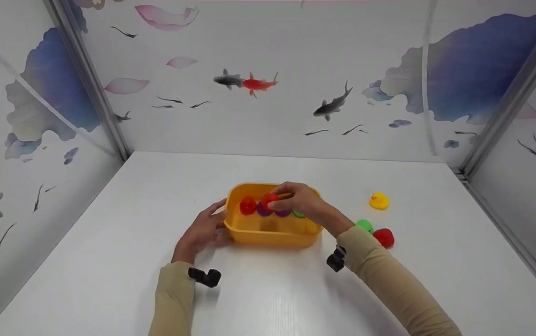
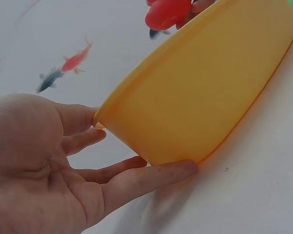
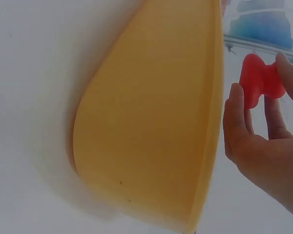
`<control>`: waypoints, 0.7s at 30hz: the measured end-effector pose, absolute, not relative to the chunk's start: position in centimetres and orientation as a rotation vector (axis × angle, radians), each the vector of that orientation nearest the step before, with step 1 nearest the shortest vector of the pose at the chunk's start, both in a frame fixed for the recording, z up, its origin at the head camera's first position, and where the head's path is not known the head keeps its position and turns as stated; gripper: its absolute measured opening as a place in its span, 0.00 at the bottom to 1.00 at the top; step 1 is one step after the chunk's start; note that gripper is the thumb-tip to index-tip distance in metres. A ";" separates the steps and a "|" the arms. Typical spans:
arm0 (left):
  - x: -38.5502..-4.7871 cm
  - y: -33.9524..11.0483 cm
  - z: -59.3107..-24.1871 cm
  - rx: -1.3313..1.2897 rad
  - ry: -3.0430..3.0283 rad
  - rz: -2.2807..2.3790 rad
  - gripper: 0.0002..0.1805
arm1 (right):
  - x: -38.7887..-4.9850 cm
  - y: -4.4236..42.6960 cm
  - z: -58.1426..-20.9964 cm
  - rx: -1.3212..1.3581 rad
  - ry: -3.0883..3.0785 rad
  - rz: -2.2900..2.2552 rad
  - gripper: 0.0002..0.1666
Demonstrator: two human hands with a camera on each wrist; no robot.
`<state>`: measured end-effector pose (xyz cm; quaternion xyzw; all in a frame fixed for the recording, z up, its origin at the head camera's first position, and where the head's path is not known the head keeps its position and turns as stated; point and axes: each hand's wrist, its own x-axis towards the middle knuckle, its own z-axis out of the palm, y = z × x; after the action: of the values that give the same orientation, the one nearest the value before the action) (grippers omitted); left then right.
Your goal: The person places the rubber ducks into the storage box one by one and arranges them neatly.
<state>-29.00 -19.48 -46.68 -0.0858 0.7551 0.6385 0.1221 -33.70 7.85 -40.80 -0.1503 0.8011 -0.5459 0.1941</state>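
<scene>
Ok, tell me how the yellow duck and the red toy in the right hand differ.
Colour: the duck is yellow, the red toy red all over where it shows.
Place: the duck sits on the table, right of the tub; the red toy is held up over the tub.
Touch: nothing holds the duck; the right hand pinches the red toy.
Both are much smaller than the tub.

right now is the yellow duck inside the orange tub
No, the yellow duck sits on the white table, to the right of the orange tub.
</scene>
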 end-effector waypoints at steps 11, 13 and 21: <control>-28.8 -19.2 -46.7 -0.224 2.148 1.930 0.28 | -33.5 5.4 -42.2 -0.405 2.178 -1.559 0.20; -28.9 -19.1 -46.6 -0.234 2.156 1.920 0.27 | -33.5 4.9 -42.4 -0.396 2.199 -1.544 0.20; -28.8 -19.1 -46.5 -0.255 2.179 1.886 0.28 | -33.4 3.4 -43.4 -0.331 2.309 -1.441 0.18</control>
<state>-28.84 -19.09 -46.48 -0.0876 0.7475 0.6468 0.1239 -33.36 3.37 -43.37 -0.1185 0.8254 -0.5150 0.1986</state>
